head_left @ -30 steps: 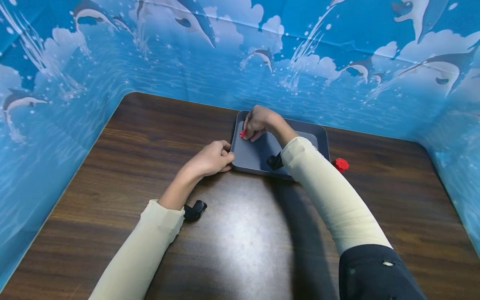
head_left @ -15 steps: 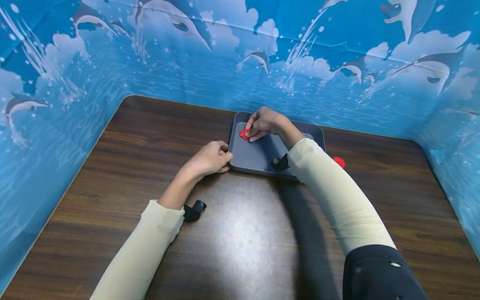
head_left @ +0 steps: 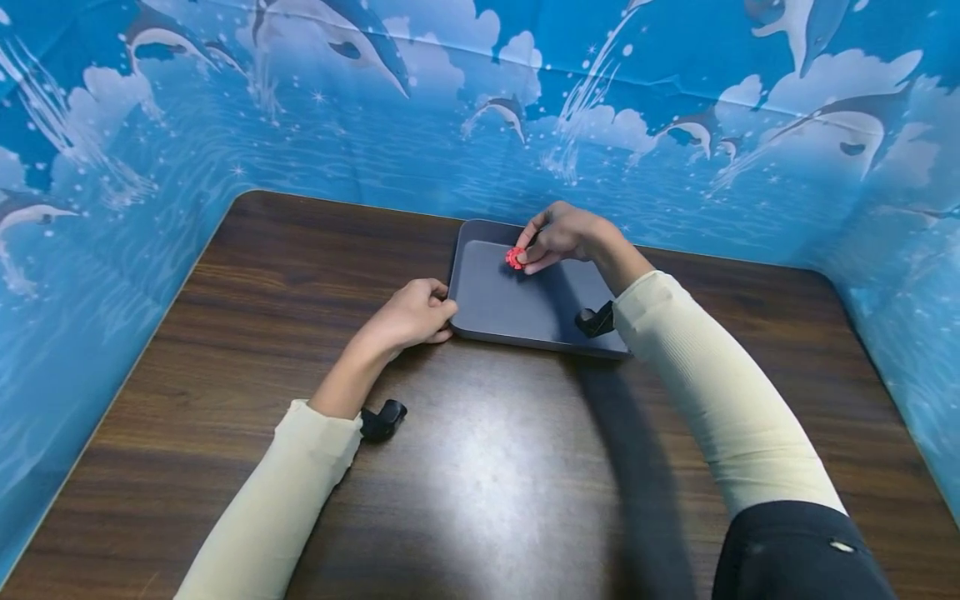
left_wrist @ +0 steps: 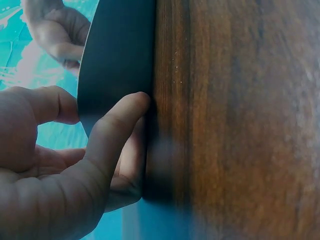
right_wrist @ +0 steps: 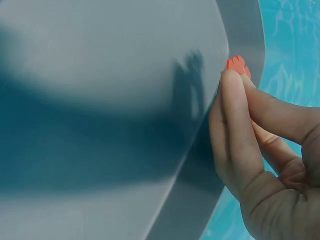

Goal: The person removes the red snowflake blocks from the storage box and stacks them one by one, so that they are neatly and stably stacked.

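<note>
My right hand (head_left: 562, 233) pinches a small red notched disc (head_left: 514, 257) between thumb and fingertips, above the far part of a grey rectangular tray (head_left: 510, 308). In the right wrist view the red disc (right_wrist: 238, 66) pokes out past the fingertips, mostly covered by them. At the tray's near left corner, my left hand (head_left: 416, 315) holds the edge. The left wrist view has the thumb of the left hand (left_wrist: 65, 170) against the tray's outer wall (left_wrist: 117, 60), with other fingers bent at the rim and underneath.
The tray lies on a dark wood-grain table (head_left: 315, 275), near its back edge. Behind rises a blue dolphin-print cloth (head_left: 360, 133). Black wrist cameras (head_left: 384, 420) jut from both sleeves. The right forearm (head_left: 697, 367) covers the tray's right end.
My right hand has moved to the right with the red disc, away from the tray's left side. The red stack right of the tray is now hidden behind the right sleeve. My left hand stays put.
</note>
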### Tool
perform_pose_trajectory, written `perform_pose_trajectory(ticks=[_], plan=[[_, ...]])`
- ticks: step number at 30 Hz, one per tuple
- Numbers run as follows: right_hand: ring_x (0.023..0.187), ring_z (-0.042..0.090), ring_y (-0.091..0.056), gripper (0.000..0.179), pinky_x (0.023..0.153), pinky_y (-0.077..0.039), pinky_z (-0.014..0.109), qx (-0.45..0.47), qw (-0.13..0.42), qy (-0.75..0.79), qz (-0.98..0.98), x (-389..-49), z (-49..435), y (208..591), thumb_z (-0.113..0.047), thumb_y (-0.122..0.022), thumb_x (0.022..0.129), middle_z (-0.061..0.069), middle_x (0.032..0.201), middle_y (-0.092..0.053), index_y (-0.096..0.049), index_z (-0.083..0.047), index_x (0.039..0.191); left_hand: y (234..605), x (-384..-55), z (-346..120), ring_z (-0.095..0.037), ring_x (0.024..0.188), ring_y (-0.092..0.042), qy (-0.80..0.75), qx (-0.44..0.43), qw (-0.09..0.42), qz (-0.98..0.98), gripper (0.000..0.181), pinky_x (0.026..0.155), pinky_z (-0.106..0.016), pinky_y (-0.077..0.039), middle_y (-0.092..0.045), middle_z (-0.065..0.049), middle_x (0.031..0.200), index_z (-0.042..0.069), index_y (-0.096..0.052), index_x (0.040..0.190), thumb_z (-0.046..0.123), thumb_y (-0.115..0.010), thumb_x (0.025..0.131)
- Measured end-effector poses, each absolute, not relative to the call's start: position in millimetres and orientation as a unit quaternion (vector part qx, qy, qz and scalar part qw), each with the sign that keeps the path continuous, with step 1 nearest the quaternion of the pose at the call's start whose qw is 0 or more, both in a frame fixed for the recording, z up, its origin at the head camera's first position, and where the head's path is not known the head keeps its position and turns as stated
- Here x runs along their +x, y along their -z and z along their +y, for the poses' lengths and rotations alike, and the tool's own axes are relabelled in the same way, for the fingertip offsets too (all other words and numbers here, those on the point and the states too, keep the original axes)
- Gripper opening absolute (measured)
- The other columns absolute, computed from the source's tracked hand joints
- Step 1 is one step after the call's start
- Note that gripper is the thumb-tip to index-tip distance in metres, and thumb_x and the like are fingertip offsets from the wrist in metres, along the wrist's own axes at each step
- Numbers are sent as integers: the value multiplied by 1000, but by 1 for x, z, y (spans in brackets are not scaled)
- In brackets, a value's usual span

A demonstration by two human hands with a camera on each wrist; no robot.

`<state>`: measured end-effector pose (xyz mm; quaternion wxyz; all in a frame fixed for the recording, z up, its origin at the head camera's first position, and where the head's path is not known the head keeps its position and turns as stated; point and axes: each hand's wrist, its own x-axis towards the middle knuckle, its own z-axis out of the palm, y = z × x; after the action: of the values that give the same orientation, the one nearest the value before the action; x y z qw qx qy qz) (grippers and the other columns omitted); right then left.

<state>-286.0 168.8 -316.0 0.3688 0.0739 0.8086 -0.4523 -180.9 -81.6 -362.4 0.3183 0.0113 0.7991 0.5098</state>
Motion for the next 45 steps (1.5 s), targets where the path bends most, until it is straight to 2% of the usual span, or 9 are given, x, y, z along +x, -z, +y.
perform_pose_trajectory(ticks=[4,9,12,18,24,28,32,38,45], plan=[[81,15,-76,27,108,-64,41,72,364,441,817,-283,183,309,8,-64,103,18,119,-61,-65,6,130,364,-182,-82,-16,90,-69,-509,14,322,798,60,105,-34,-65,-51,-24,152,-1,-26,168,16,-42,112],[83,16,-77,25,102,-67,39,62,362,434,823,-279,203,305,8,-64,103,15,109,-65,-64,8,128,365,-183,-82,-28,118,-72,-505,12,320,802,61,107,-35,-64,-50,-24,155,-1,-26,168,16,-42,112],[83,16,-77,27,99,-68,39,59,364,424,827,-277,217,302,7,-63,104,13,103,-69,-63,8,131,365,-183,-82,-31,123,-71,-504,12,320,803,61,107,-36,-64,-50,-24,154,-1,-25,168,16,-42,113],[84,12,-79,32,97,-69,37,40,366,384,847,-270,249,294,1,-65,105,8,103,-75,-61,7,137,366,-183,-80,-31,123,-70,-505,12,322,801,61,108,-35,-64,-49,-25,155,-2,-25,168,16,-41,112],[87,10,-79,29,95,-69,37,17,363,347,865,-261,288,290,-3,-64,107,8,108,-78,-63,7,134,366,-183,-79,-29,120,-70,-502,11,324,802,61,109,-35,-63,-47,-25,158,-2,-25,169,16,-41,112],[89,11,-79,27,101,-67,43,14,360,320,876,-253,311,292,-5,-63,108,9,112,-78,-65,6,133,367,-183,-80,-28,121,-69,-502,8,322,803,61,109,-34,-63,-46,-25,158,-2,-25,169,16,-41,112],[88,10,-78,29,102,-66,45,26,349,296,889,-241,333,297,-10,-64,108,7,107,-79,-65,5,133,367,-181,-81,-31,127,-68,-500,11,320,805,61,109,-34,-63,-44,-27,161,-2,-25,169,17,-41,112],[88,14,-78,29,95,-69,45,90,347,356,863,-225,358,310,-3,-63,107,7,106,-74,-59,9,134,364,-181,-82,-31,127,-68,-497,16,319,807,62,108,-33,-63,-43,-27,163,-3,-24,168,16,-40,112],[88,14,-77,26,94,-70,45,107,354,356,858,-211,374,320,2,-61,106,7,105,-73,-60,11,131,363,-182,-80,-32,129,-67,-502,19,321,803,62,109,-33,-63,-44,-28,162,-3,-25,168,16,-40,112]])
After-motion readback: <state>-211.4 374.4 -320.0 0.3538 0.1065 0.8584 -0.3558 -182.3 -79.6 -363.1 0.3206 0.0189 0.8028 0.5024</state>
